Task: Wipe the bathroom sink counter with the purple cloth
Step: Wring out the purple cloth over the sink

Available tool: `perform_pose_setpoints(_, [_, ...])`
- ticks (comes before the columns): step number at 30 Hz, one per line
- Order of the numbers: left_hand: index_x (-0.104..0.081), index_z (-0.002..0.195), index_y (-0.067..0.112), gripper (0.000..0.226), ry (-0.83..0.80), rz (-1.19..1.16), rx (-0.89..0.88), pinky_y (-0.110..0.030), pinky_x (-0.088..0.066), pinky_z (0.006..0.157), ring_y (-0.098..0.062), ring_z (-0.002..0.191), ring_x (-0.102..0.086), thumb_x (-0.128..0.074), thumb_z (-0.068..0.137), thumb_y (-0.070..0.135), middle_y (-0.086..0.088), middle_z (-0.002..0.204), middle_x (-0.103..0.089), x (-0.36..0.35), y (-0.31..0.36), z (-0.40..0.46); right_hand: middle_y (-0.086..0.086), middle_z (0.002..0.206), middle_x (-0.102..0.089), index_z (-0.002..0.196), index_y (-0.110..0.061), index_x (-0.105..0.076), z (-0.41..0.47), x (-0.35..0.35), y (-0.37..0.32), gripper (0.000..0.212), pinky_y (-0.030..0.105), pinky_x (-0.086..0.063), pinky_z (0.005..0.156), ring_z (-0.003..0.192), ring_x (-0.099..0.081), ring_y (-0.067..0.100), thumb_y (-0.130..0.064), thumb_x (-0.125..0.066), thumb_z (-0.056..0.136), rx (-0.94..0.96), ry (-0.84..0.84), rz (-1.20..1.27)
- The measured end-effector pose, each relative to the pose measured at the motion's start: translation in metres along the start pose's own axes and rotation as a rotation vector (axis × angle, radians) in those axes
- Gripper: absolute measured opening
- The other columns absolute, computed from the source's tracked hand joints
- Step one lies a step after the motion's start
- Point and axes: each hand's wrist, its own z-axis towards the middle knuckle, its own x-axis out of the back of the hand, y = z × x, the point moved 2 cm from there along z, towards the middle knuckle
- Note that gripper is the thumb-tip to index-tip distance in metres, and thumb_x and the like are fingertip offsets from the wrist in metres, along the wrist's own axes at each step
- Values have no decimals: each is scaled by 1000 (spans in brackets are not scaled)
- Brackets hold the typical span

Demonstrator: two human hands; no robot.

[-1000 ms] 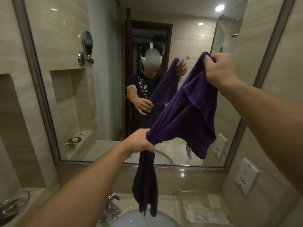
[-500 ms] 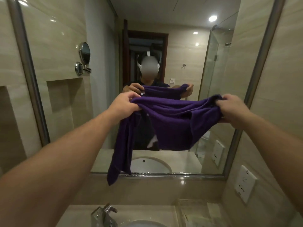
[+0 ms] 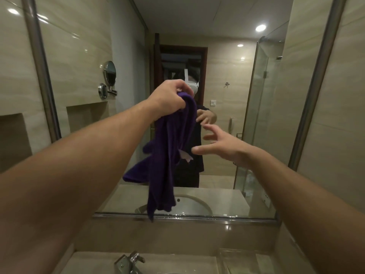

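Cloth (image 3: 167,155) above faucet (image 3: 130,262), before mirror (image 3: 227,115)

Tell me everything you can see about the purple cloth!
The purple cloth is deep violet and looks soft, like a towel. It hangs in long bunched folds in front of the mirror, high above the counter, not touching it. The left hand grips its top end, fingers curled round the fabric. A small pale tag shows on its right edge. The right hand, fingers spread, is close beside that edge; whether it touches cannot be told.
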Motion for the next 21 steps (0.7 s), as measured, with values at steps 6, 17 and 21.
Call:
perform_pose_setpoints(6, [-64, 108, 22, 35, 50, -121, -19, -30, -59, 78, -18, 94, -65, -66, 83, -2, -1, 106, -64, 12, 11, -2, -3, 152, -38, 156, -41, -5, 25, -63, 14, 137, 47, -35, 116, 139, -41, 24, -30, -97, 55, 6, -118, 113])
perform_pose_setpoints(17, [-68, 103, 22, 34, 135, -381, 141, -42, -60, 85, -26, 99, -67, -55, 86, -4, -8, 107, -70, 25, -3, -4, 2, 93, -75, 89, -23, -69, 20, -89, 71, 18, 49, -57, 91, 92, -70, 24, -13, -74, 76, -21, 104, 56])
perform_pose_setpoints(21, [-67, 105, 17, 33, 172, -506, 169, -42, -60, 84, -30, 101, -68, -50, 89, -6, -15, 111, -70, 33, 3, -4, 14, 103, -74, 101, -12, -68, 18, -78, 64, 26, 48, -56, 86, 101, -68, 38, -6, -68, 76, -45, 119, 316])
